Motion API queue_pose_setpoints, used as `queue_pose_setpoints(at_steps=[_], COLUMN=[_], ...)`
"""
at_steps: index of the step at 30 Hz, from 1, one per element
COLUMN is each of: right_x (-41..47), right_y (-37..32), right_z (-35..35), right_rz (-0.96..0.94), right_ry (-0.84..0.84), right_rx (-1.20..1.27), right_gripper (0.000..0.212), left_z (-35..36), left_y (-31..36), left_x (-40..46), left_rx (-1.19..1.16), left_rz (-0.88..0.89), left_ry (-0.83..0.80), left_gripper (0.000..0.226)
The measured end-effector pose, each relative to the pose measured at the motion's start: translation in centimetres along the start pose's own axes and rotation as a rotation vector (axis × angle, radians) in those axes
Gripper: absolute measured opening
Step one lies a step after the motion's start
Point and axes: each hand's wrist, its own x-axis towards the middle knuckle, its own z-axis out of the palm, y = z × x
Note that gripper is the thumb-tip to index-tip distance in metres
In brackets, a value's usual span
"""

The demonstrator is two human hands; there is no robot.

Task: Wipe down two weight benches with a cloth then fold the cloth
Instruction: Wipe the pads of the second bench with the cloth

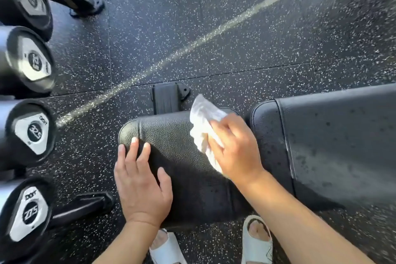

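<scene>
From the head camera, a black rubber floor [162,34] flecked with white is filling most of the view, its tile seams showing as thin dark lines. A pale painted stripe [205,37] is running diagonally across it, from beyond the left fingertips up toward the far right corner. Sunlight is falling across the far right part of the floor.

Under the fingers, a weight bench is lying across the lower half of the view: its seat pad [171,135], black pebbled leather, is sitting directly beneath both hands, and the longer back pad [334,148] is extending to the right of the right fingers, its surface looking mottled and dull. A black frame foot [166,97] of the bench is showing just beyond the seat pad, ahead of the fingertips.

The left hand [142,188] is resting flat on the near-left corner of the seat pad, fingers straight and slightly spread, holding nothing. The right hand [234,146] is pressing a crumpled white cloth [202,122] onto the far-right part of the seat pad; the fingers are curling over the cloth, which is bunching out past the fingertips and below the thumb side.

To the left of the left fingers, a rack of dumbbells [32,133] is lining the edge, their grey end caps bearing blurred numbers. Nearer than both wrists, two feet in white sandals [257,242] are standing on the floor.
</scene>
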Motion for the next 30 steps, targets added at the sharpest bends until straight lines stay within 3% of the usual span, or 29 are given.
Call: queue_pose_setpoints(at_steps=[3,7,12,15,18,26,30], right_x=[8.0,9.9,-1.3,-11.5,-15.3,2.1,4.5], right_y=[0.4,0.7,-1.1,-4.2,-5.1,-3.4,-4.1], right_z=[1.2,2.2,0.5,-0.4,-0.5,2.4,2.6], right_rz=[0.161,0.141,0.091,0.028,-0.023,0.217,0.287], right_ry=[-0.001,0.018,0.128,0.086,0.025,0.243,0.206], right_rx=[-0.009,-0.021,0.009,0.061,0.04,-0.119,-0.177], right_gripper=[0.02,0.024,0.017,0.028,0.028,0.017,0.019], left_z=[0.2,0.1,0.1,0.0,0.0,-0.2,-0.3], left_y=[0.1,0.0,0.2,0.1,0.1,0.5,0.4], left_x=[-0.1,-0.1,-0.2,-0.2,-0.2,-0.2,-0.2], left_rx=[0.008,0.014,0.01,0.015,0.01,0.003,-0.008], left_rz=[0.007,0.004,0.004,0.006,0.009,0.019,0.012], left_ry=[0.02,0.023,0.033,0.032,0.03,0.042,0.042], left_gripper=[0.062,0.062,0.062,0.063,0.063,0.061,0.062])
